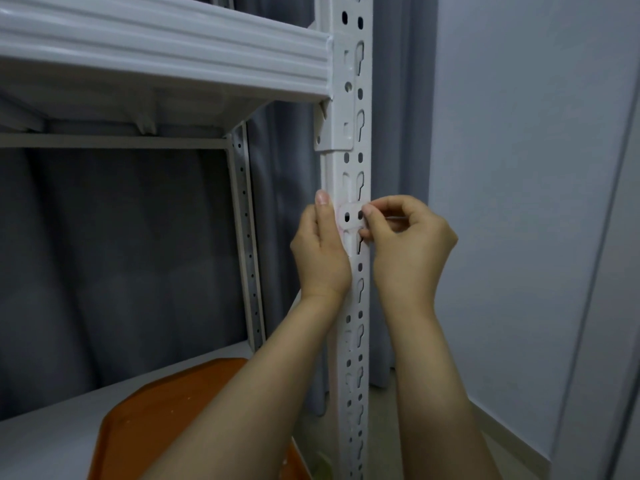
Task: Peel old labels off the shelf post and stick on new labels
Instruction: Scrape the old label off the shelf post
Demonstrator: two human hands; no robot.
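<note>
A white perforated shelf post (349, 140) runs top to bottom through the middle of the view. A pale, almost clear label (350, 217) lies across its front at mid height, with the post's holes showing through it. My left hand (320, 251) rests against the post's left side, thumb pointing up along the label's left end. My right hand (407, 242) is on the right side, its thumb and forefinger pinching the label's right end, the other fingers curled.
A white shelf beam (166, 46) joins the post at the upper left. An orange tray (166, 417) lies on the lower shelf (45, 445) beneath my left forearm. Grey curtains (121, 254) hang behind; a pale wall (519, 202) stands to the right.
</note>
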